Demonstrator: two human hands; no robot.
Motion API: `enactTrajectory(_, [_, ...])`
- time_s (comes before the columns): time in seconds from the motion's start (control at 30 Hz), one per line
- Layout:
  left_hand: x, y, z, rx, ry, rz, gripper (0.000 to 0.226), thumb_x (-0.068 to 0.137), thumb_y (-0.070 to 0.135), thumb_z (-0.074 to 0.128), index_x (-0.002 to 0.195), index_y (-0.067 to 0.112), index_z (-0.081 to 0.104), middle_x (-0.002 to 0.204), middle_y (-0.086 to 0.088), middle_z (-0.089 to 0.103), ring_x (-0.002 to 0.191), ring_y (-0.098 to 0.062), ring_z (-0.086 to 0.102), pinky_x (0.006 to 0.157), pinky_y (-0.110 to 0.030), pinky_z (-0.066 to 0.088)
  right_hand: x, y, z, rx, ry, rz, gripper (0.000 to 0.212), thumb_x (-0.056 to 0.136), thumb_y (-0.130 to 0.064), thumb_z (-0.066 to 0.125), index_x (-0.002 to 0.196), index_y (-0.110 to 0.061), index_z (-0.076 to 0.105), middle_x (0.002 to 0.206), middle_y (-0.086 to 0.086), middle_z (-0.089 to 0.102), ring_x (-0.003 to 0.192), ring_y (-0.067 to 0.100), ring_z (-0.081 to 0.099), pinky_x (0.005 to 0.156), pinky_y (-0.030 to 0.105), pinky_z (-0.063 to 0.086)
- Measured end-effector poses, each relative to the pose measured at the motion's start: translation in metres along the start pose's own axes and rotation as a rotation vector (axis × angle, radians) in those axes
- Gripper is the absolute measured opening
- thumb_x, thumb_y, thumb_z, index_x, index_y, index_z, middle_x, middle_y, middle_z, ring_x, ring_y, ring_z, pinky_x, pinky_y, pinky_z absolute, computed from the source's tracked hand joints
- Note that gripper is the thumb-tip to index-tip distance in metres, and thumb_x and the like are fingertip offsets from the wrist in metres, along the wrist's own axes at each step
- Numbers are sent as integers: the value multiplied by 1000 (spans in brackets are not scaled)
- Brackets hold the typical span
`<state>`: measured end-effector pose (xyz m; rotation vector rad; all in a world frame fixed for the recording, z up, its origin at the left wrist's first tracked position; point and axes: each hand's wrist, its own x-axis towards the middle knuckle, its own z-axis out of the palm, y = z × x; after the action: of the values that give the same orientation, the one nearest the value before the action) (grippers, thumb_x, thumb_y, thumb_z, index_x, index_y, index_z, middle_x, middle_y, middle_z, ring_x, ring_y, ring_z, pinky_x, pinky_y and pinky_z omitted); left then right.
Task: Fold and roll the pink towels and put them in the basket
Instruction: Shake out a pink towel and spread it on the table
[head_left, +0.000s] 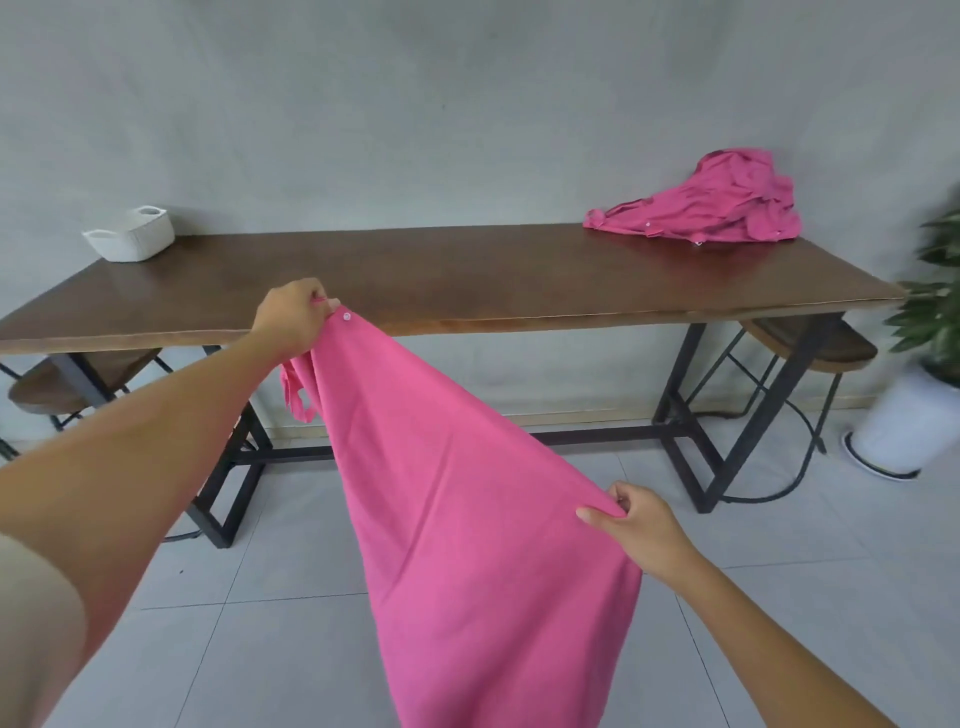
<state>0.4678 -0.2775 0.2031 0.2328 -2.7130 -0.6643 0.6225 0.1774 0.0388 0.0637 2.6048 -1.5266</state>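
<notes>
A pink towel (467, 493) hangs stretched in the air in front of the table, over the floor. My left hand (293, 317) pinches its upper corner, near a small white snap button, level with the table's front edge. My right hand (636, 519) grips the towel's edge lower and to the right. A crumpled heap of pink towels (711, 200) lies at the table's far right end. The white woven basket (132, 234) stands at the far left end.
The long brown wooden table (467, 275) on black metal legs stands against a grey wall. Stools are tucked under it at left (57, 384) and right (815, 343). A potted plant (930, 364) in a white pot stands on the tiled floor at right.
</notes>
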Motion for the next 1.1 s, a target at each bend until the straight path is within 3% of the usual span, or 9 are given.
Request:
enactTrajectory(0.27, [-8,-64,7,26,3,-178,30,101,36,59,87,9,60,92,-17,64,85,-37,55,73,-41,46,13,-7,-33,-137,143,14,53,79,-50,81,67,-19,39,58,-9,38,54,10,34,56,30,31])
enactTrajectory(0.43, [-13,-97,11,-25,-7,-237,30,101,28,60,81,7,56,90,-20,62,86,-37,54,75,-41,43,32,-15,-46,-145,249,62,49,79,-46,82,68,-16,44,61,-3,42,57,14,37,57,32,32])
enactTrajectory(0.63, [-9,-137,20,-4,-45,-283,36,103,30,55,75,10,48,78,-17,59,82,-39,56,71,-41,41,67,-36,-27,-127,299,49,44,88,-36,76,68,-13,45,66,-1,44,60,14,38,59,31,33])
enactTrajectory(0.87, [19,-194,26,-26,-69,-331,35,103,30,56,81,2,58,83,-20,63,82,-39,56,71,-43,43,120,-74,16,-191,367,135,53,89,-50,70,70,-4,50,65,6,54,63,22,49,56,34,33])
enactTrajectory(0.97, [36,-215,24,-34,-76,-347,42,102,37,57,81,0,59,82,-20,63,82,-39,57,72,-42,44,150,-86,31,-239,339,150,42,94,-41,66,78,-3,60,74,8,62,74,26,56,62,34,35])
enactTrajectory(1.1, [67,-237,24,-67,-73,-360,48,101,41,58,76,-1,56,75,-17,59,76,-38,55,66,-40,40,188,-96,55,-239,350,193,26,103,-25,53,80,-13,57,79,4,58,83,27,55,69,33,33])
